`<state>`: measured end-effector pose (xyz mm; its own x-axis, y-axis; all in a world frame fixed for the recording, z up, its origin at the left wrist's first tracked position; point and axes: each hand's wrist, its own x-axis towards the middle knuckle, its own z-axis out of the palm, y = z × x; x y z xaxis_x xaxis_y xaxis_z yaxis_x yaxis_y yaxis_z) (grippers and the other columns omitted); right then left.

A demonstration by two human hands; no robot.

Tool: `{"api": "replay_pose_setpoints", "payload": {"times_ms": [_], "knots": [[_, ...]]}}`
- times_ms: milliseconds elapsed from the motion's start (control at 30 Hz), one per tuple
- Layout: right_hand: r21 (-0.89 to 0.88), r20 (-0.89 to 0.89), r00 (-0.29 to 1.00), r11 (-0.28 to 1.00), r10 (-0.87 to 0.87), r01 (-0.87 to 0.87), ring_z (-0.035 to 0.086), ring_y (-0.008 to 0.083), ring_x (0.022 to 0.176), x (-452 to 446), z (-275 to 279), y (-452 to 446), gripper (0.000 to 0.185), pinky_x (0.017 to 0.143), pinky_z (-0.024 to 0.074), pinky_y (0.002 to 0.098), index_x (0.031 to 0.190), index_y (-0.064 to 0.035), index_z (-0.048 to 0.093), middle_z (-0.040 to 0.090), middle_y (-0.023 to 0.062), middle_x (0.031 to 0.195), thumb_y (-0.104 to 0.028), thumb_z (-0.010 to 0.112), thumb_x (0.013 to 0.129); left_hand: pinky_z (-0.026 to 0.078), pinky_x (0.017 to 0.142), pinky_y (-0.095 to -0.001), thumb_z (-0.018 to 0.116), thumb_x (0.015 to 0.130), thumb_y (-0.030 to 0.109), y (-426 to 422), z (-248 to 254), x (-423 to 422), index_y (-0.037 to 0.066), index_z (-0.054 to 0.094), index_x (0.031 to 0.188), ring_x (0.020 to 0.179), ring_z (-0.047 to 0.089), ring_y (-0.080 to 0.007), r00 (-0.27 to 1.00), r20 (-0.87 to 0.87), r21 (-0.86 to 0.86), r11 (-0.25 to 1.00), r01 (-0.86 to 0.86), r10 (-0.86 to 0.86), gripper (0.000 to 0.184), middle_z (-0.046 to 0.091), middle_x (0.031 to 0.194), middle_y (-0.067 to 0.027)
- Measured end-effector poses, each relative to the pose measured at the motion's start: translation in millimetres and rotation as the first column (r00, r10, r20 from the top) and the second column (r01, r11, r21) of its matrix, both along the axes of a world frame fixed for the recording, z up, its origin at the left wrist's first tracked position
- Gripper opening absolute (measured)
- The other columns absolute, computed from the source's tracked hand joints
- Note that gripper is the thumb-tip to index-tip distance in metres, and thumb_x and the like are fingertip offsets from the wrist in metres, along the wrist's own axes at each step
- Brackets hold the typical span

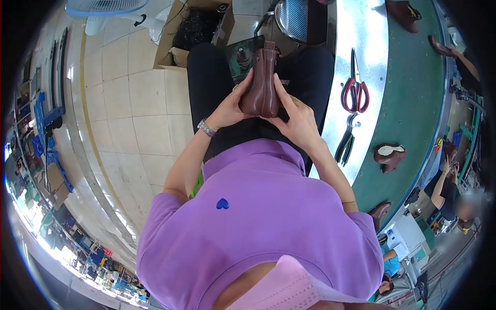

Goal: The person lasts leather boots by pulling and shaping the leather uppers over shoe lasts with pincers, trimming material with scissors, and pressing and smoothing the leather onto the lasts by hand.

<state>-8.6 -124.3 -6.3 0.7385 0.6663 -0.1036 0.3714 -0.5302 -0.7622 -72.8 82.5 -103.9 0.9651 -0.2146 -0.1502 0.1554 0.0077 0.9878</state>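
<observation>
The green belt (380, 103) is noted well to the right of the right fingers, its near end hidden behind the purple sleeve (365, 232). Between belt and fingers, the metal bench (364, 31) is seen, cut off at the top edge. The box (223, 39) is located beyond the left fingers, out to the left; its dark contents cannot be made out. The fan (106, 8), farther out on that side, is cut off by the frame.

The shoe (261, 85) is held over the lap, between the fingers of both hands. It is grasped on its left side by the left hand (231, 107) and on its right side by the right hand (299, 116). Parts of its lower sides are covered by the fingers, and its far face is hidden.

Red-handled scissors (355, 94) are found on the bench, to the right of the right fingers; dark-handled pliers (347, 142) lie just beside them, nearer the body. A watch (206, 127) is worn behind the left fingers, at the wrist.
</observation>
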Motion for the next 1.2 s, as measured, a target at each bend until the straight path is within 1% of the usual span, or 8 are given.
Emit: {"api": "replay_pose_setpoints", "payload": {"times_ms": [67,467,567,833,933,1000,1067,1200], "knots": [[-0.034,0.013,1.0,0.999,-0.003,0.004,0.064,0.0357,0.106,0,3,1,0.093,0.087,0.0536,0.0405,0.152,-0.0129,0.029,0.062,0.0197,0.125,-0.015,0.079,0.074,0.026,0.118,-0.0357,0.085,0.071,0.006,1,2,1,0.014,0.003,0.158,0.146,0.026,-0.0238,1.0,0.006,0.007,1.0,0.006,-0.006,0.12,0.02,0.161,-0.013],[-0.027,0.0,1.0,1.0,-0.01,0.01,0.065,0.0341,0.106,5,-1,3,0.095,0.088,0.0539,0.0406,0.153,-0.0168,0.03,0.063,0.0185,0.123,-0.021,0.08,0.073,0.027,0.117,-0.0347,0.084,0.07,0.002,4,3,3,0.017,0.001,0.158,0.145,0.027,-0.0203,0.997,-0.073,-0.047,0.999,0.009,-0.013,0.122,0.02,0.161,-0.0113],[0.022,0.032,0.999,1.0,-0.017,0.016,0.066,0.0383,0.102,4,-4,3,0.096,0.088,0.0538,0.0419,0.154,-0.0169,0.028,0.066,0.0221,0.116,-0.024,0.081,0.074,0.028,0.117,-0.0348,0.084,0.07,0.002,6,1,3,0.017,0.002,0.158,0.144,0.028,-0.0202,0.996,-0.091,-0.067,0.998,0.009,-0.015,0.121,0.021,0.161,-0.011],[-0.018,0.035,0.999,1.0,-0.022,0.023,0.065,0.0354,0.099,-2,-2,0,0.095,0.084,0.0546,0.0404,0.152,-0.0112,0.03,0.063,0.0184,0.123,-0.017,0.08,0.071,0.03,0.115,-0.0342,0.083,0.073,0.004,3,5,2,0.017,0.001,0.158,0.144,0.027,-0.0203,0.996,-0.086,-0.038,0.999,0.021,-0.025,0.118,0.02,0.16,-0.0125],[0.029,0.083,0.997,1.0,-0.005,0.003,0.065,0.0374,0.094,0,-5,2,0.098,0.081,0.0543,0.0425,0.152,-0.0086,0.028,0.064,0.0203,0.116,-0.014,0.079,0.069,0.03,0.115,-0.0342,0.084,0.074,0.009,6,15,2,0.015,0.005,0.158,0.144,0.029,-0.0247,0.999,-0.04,0.057,0.998,0.033,-0.03,0.115,0.022,0.159,-0.0159],[0.021,0.086,0.996,1.0,-0.007,0.005,0.065,0.0379,0.089,0,-7,2,0.097,0.078,0.0543,0.0439,0.153,-0.0084,0.027,0.065,0.0217,0.105,-0.016,0.078,0.071,0.024,0.118,-0.0369,0.081,0.073,0.014,21,38,7,0.006,0.01,0.157,0.144,0.029,-0.0295,0.989,0.045,0.199,0.971,0.129,-0.141,0.11,0.026,0.156,-0.0201],[0.02,0.104,0.994,1.0,-0.014,0.012,0.066,0.0377,0.085,1,-7,0,0.097,0.076,0.0541,0.0443,0.154,-0.0078,0.025,0.066,0.0211,0.1,-0.016,0.078,0.073,0.02,0.119,-0.0371,0.079,0.076,0.021,35,58,15,0.003,0.018,0.155,0.146,0.025,-0.0283,0.965,0.075,0.26,0.939,0.225,-0.252,0.101,0.024,0.158,-0.0186],[-0.039,0.073,0.997,0.999,0.016,-0.013,0.066,0.0377,0.08,7,-9,-2,0.096,0.073,0.0545,0.0426,0.153,-0.0029,0.023,0.066,0.021,0.091,-0.014,0.076,0.074,0.024,0.118,-0.0384,0.078,0.078,0.027,24,90,19,0.005,0.023,0.154,0.145,0.027,-0.0324,0.962,0.184,0.34,0.931,0.131,-0.203,0.096,0.025,0.157,-0.0216]]}}
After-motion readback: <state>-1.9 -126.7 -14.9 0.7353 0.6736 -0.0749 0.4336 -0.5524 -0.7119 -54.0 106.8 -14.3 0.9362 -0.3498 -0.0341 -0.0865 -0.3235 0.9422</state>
